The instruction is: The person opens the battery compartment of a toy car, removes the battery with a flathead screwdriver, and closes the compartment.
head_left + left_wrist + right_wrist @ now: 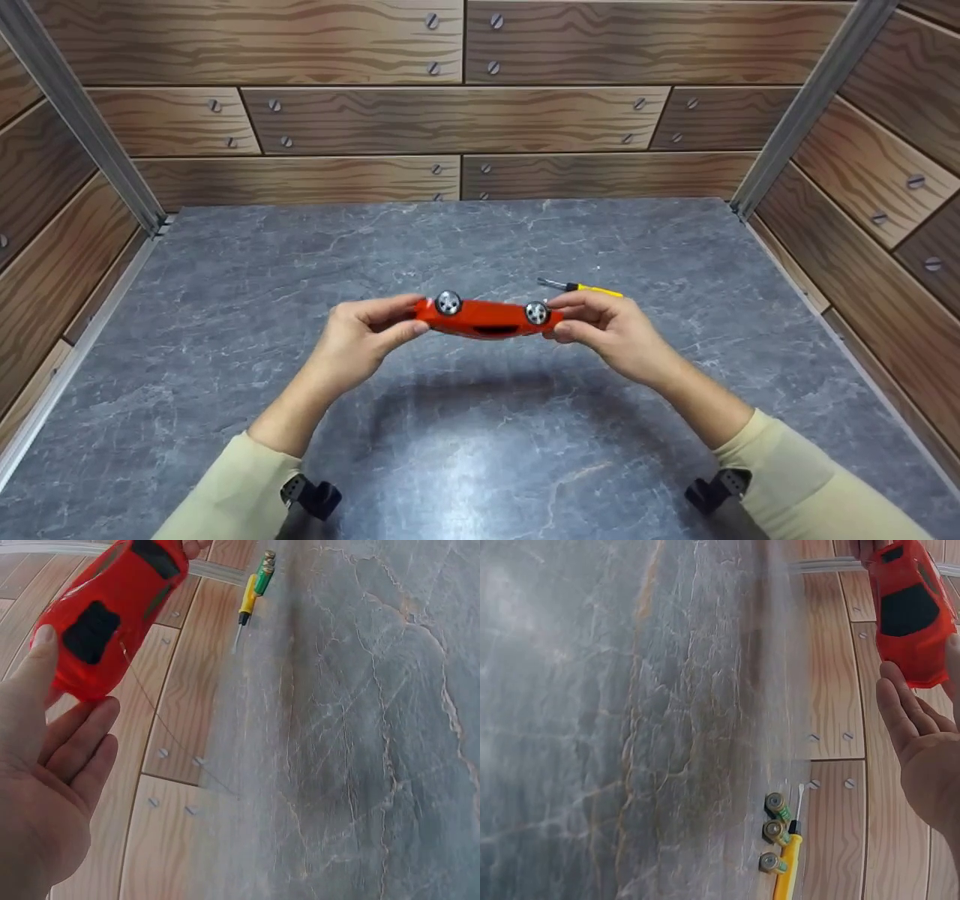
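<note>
A red toy car (491,318) is held above the table, tipped so that its silver wheels are toward the top of the head view. My left hand (356,341) pinches one end between thumb and fingers. At the other end, my right hand (619,337) grips it the same way. In the left wrist view the car's roof and dark windows (91,631) show, with a thin wire trailing from its body. A yellow screwdriver (596,289) lies on the table behind my right hand, its handle partly covered by that hand.
Three small green-and-gold batteries (775,831) lie beside the screwdriver in the right wrist view; my right hand hides them from the head view. Wood-patterned walls (450,120) with metal corner posts enclose the grey marbled table (262,262).
</note>
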`<state>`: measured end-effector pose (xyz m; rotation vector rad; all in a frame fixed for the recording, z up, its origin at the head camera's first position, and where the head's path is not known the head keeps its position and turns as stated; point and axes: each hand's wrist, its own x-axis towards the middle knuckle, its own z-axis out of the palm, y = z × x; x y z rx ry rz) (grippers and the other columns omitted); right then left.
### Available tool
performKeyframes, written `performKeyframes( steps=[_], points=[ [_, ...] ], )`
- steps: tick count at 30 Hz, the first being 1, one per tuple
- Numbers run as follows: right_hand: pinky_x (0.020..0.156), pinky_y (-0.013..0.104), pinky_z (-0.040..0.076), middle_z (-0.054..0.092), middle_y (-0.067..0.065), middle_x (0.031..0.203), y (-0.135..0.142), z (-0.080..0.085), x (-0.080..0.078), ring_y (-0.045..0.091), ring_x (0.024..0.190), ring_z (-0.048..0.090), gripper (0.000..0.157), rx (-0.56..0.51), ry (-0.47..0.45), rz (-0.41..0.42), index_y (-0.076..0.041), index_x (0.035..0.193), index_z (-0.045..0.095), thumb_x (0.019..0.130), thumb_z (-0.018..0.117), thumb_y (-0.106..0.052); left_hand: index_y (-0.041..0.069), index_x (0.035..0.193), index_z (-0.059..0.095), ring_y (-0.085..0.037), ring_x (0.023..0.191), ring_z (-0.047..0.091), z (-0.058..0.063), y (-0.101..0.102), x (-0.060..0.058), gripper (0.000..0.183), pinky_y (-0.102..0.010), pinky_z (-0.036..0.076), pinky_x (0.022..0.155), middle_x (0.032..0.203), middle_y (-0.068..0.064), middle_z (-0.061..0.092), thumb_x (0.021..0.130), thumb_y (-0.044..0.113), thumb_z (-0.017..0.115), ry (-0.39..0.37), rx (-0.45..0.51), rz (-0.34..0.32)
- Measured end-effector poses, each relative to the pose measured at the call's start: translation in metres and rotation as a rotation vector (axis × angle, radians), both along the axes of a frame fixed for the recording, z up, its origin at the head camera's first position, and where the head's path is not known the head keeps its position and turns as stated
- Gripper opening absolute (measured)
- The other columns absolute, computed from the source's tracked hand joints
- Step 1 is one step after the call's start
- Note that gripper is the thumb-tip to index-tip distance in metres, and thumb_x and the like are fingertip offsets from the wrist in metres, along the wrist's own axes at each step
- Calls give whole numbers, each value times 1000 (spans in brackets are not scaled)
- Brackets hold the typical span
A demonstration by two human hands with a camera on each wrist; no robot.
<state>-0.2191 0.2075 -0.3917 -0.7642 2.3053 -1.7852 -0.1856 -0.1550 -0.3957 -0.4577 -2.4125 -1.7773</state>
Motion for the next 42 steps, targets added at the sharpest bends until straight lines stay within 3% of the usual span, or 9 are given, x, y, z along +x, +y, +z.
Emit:
performKeyframes(
  steps=[6, 11, 18, 25, 32, 38, 42],
  points=[
    [82, 41, 65, 75, 22, 113, -6, 1, 0, 30, 92, 79, 30, -13, -31, -50, 3, 128, 71, 99, 74, -7, 14, 128, 79, -18, 98, 77, 0, 6, 1, 39, -26, 61, 79, 108, -5, 81, 91, 21, 86, -12, 46, 94],
    [79, 40, 65, 77, 23, 110, -9, 1, 1, 28, 87, 79, 38, -29, -43, -83, 2, 136, 66, 99, 73, -5, 17, 130, 78, -19, 94, 78, 0, 8, 0, 39, -30, 62, 78, 104, -4, 81, 92, 23, 84, -28, 55, 124],
    [76, 40, 66, 78, 23, 101, -14, -2, -1, 36, 83, 78, 48, -69, -34, -93, -2, 146, 59, 99, 73, -3, 18, 133, 76, -20, 80, 77, -5, 8, -2, 42, -27, 57, 69, 93, -3, 81, 92, 22, 84, -15, 39, 127],
    [73, 38, 66, 78, 24, 93, -18, -6, -4, 27, 76, 78, 54, -66, -23, -128, -3, 150, 57, 98, 74, -1, 14, 140, 71, -19, 77, 77, -10, 9, -3, 51, -24, 55, 70, 86, -5, 80, 91, 18, 86, -9, 23, 153],
    [69, 39, 66, 76, 27, 88, -20, -12, -10, 30, 72, 77, 48, -73, 15, -124, 4, 144, 59, 98, 73, 2, 18, 144, 68, -20, 73, 76, -11, 11, -5, 53, -24, 40, 55, 78, -5, 78, 93, 18, 84, -17, 9, 173],
    [70, 37, 66, 77, 27, 92, -20, -16, -12, 32, 75, 78, 49, -55, -6, -121, 2, 144, 60, 98, 74, 1, 17, 144, 68, -22, 73, 76, -17, 10, -7, 53, -23, 41, 56, 78, -5, 78, 93, 17, 84, -41, 19, 161],
    [74, 40, 66, 77, 25, 95, -18, -19, -12, 32, 78, 78, 54, -31, -37, -114, 0, 147, 59, 96, 76, 2, 16, 144, 68, -31, 75, 77, -21, 9, -8, 54, -23, 47, 58, 77, -8, 78, 93, 16, 85, -62, 31, 142]
  ],
)
